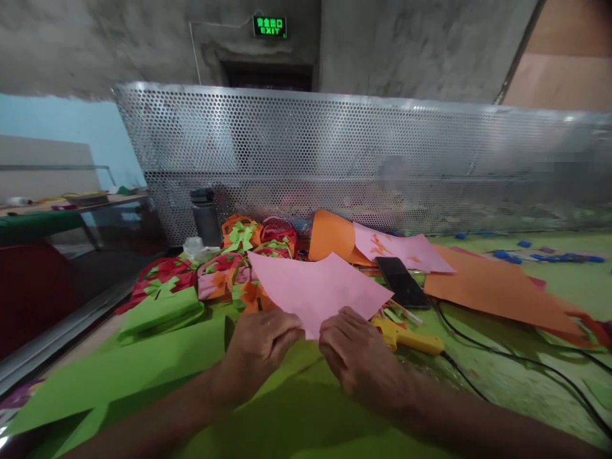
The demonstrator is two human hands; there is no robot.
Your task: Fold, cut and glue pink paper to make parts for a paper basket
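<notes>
The left hand point(262, 341) and right hand point(356, 350) clamp their fingers on the near edge of a pink sheet point(320, 287) — over the green table point(507, 384), nearer its left edge than a yellow corded tool point(418, 340).

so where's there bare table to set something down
Two patches look mostly bare: one at far right, between the orange sheet and blue tools; another between the glue gun cord and the longer cable. Left is crowded with bags, bottle and green sheets; so is the middle, around the pink sheet and phone.
</notes>
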